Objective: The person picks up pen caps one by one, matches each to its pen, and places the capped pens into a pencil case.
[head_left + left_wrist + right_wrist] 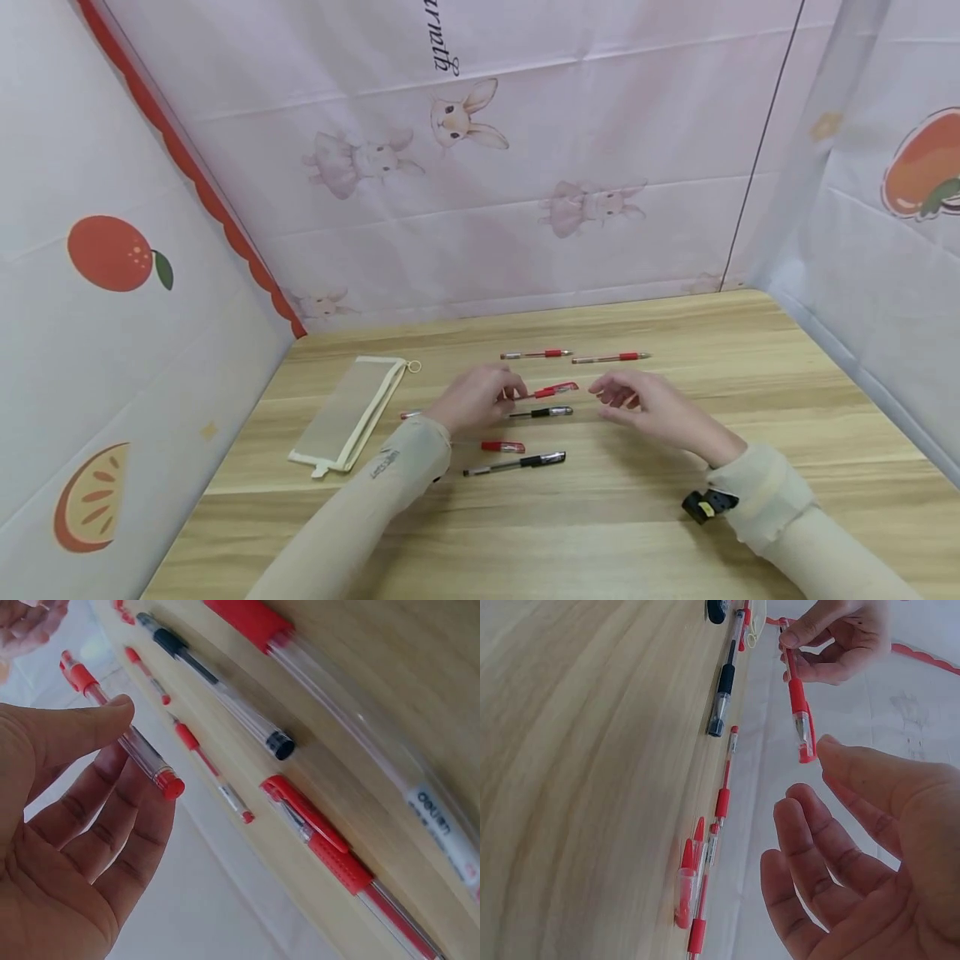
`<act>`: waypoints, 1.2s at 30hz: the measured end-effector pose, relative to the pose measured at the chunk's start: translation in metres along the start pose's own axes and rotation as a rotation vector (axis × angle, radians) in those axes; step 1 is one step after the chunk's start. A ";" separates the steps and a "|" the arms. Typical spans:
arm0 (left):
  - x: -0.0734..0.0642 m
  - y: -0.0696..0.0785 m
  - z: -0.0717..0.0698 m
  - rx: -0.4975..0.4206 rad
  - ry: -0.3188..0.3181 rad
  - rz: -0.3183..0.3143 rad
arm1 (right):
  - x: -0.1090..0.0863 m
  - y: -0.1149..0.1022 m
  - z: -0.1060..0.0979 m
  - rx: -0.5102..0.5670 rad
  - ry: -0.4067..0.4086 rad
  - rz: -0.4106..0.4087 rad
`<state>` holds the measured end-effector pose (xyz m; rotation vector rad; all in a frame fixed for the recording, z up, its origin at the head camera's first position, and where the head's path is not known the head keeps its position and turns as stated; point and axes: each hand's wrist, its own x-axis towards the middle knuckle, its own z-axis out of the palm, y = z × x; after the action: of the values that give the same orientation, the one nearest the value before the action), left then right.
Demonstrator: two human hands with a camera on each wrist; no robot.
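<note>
My left hand (472,400) pinches a capped red pen (557,389) between thumb and fingers, raised above the table. In the left wrist view its clear barrel (142,752) ends in a red plug. My right hand (651,410) is held to the right of the pen, fingers loosely bent with nothing between them. In the right wrist view its thumb is close to the pen's red-clipped cap (804,739); whether they touch I cannot tell. Below lies a capped black pen (551,412). Two uncapped red pens, one left (534,355) and one right (611,358), lie farther back.
A second black pen (517,464) and a red pen (502,447) lie nearer me. Another red pen (411,414) is partly behind my left wrist. A cream zip pouch (348,412) lies at the left. Loose red caps (684,896) show in the right wrist view.
</note>
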<state>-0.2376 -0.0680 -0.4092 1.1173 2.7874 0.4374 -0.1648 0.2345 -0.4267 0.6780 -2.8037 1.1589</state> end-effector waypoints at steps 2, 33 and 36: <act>0.002 -0.002 0.000 0.017 0.002 -0.001 | -0.001 0.002 -0.001 -0.001 -0.003 0.008; 0.033 -0.029 0.012 0.136 -0.067 -0.075 | -0.014 0.026 -0.018 -0.024 -0.005 0.051; 0.035 -0.027 0.012 0.141 -0.077 -0.084 | -0.015 0.026 -0.020 -0.013 -0.010 0.075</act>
<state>-0.2780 -0.0597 -0.4285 1.0152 2.8209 0.1880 -0.1642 0.2696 -0.4325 0.5838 -2.8652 1.1510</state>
